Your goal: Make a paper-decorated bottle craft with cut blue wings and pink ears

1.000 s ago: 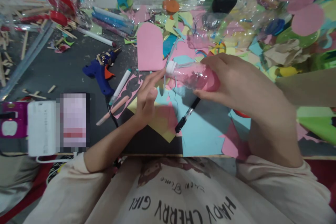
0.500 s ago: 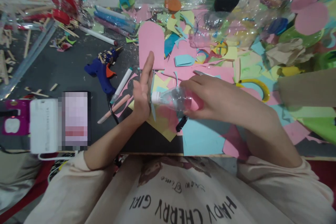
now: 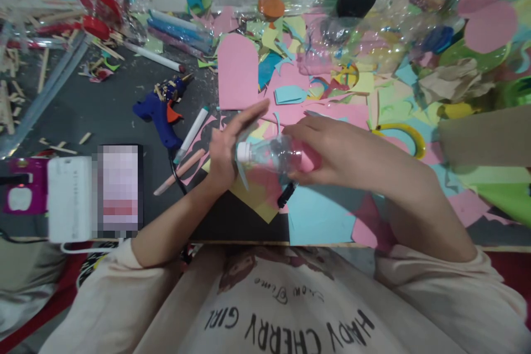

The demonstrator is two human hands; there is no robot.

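Note:
My right hand (image 3: 329,149) is wrapped round a small clear plastic bottle (image 3: 269,154) lying sideways, its white cap (image 3: 244,152) facing left. Pink material shows at the bottle's body beside my fingers. Against the cap side is my left hand (image 3: 226,149), fingers stretched out and pointing up and to the right. A thin pale piece (image 3: 242,176), seen nearly edge-on, stands between my left palm and the cap; whether it is fixed to the cap I cannot tell. Below the bottle lies a black marker cap or clip (image 3: 287,194).
A blue glue gun (image 3: 160,113) lies left of my hands, near a white marker (image 3: 193,135). A phone (image 3: 120,191) and a white power bank (image 3: 69,198) are at the left. Paper scraps, a pink arched cutout (image 3: 238,72) and plastic bottles crowd the back and right.
My left fingers have tilted from upright toward the right, over the bottle's neck side. The thin pale piece has tilted too. My right hand has kept its hold on the bottle.

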